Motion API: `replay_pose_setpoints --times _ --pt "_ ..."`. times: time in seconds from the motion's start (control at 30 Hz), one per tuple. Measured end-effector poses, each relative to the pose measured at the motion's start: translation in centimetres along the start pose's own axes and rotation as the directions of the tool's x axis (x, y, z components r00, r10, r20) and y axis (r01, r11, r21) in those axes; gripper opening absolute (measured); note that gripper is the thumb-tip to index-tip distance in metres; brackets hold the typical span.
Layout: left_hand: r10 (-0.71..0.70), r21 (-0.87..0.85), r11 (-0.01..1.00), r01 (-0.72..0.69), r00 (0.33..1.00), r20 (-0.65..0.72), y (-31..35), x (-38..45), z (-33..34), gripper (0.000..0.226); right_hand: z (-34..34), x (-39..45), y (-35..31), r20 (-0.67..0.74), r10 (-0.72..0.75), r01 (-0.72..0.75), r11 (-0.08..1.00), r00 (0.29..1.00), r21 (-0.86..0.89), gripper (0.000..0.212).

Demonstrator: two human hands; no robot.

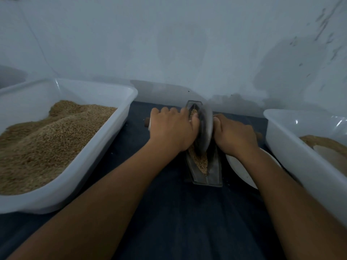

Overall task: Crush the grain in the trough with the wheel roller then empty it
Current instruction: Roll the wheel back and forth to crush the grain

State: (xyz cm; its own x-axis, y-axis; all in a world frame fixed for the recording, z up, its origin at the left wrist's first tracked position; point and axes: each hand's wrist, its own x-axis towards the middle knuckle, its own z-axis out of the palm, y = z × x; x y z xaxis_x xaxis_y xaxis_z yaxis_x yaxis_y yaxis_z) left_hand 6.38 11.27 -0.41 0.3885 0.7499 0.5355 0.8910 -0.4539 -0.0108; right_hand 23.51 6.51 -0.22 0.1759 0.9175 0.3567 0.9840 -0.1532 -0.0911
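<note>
A narrow dark metal trough point(213, 172) lies lengthwise on the dark cloth in the middle, with tan grain point(201, 161) along its groove. A metal wheel roller point(205, 126) stands upright in the groove, blurred. Its wooden handle point(147, 121) pokes out past my left hand point(171, 131), which grips it on the left of the wheel. My right hand point(235, 136) grips the handle on the wheel's right side, where a short wooden tip shows by the knuckles.
A large white tub point(105, 147) heaped with tan grain sits at the left. Another white tub point(293, 147) with some crushed grain stands at the right. A white bowl point(242, 169) lies under my right forearm beside the trough. A pale wall rises right behind.
</note>
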Motion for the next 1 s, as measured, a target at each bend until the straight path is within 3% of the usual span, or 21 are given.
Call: replay_pose_setpoints --times 0.23,0.53,0.73,1.0 --pt "0.021 -0.05 0.999 -0.014 0.99 0.14 -0.5 0.3 -0.6 0.06 -1.7 0.1 0.3 0.196 -0.042 0.04 0.999 0.98 0.013 0.037" --pt "-0.036 -0.05 0.997 0.051 0.963 0.267 -0.2 0.4 -2.1 0.053 -5.0 -0.6 0.3 0.371 -0.141 0.116 0.989 0.918 0.087 0.042" --pt "-0.037 -0.07 0.996 0.063 0.945 0.324 -0.4 0.6 -2.6 0.05 -6.5 -0.6 0.4 0.411 -0.178 0.167 0.984 0.894 0.062 0.04" --pt "-0.033 -0.06 0.997 0.055 0.945 0.326 -0.1 0.4 -3.2 0.046 -7.5 -0.8 0.6 0.42 -0.131 0.115 0.991 0.898 0.062 0.038"
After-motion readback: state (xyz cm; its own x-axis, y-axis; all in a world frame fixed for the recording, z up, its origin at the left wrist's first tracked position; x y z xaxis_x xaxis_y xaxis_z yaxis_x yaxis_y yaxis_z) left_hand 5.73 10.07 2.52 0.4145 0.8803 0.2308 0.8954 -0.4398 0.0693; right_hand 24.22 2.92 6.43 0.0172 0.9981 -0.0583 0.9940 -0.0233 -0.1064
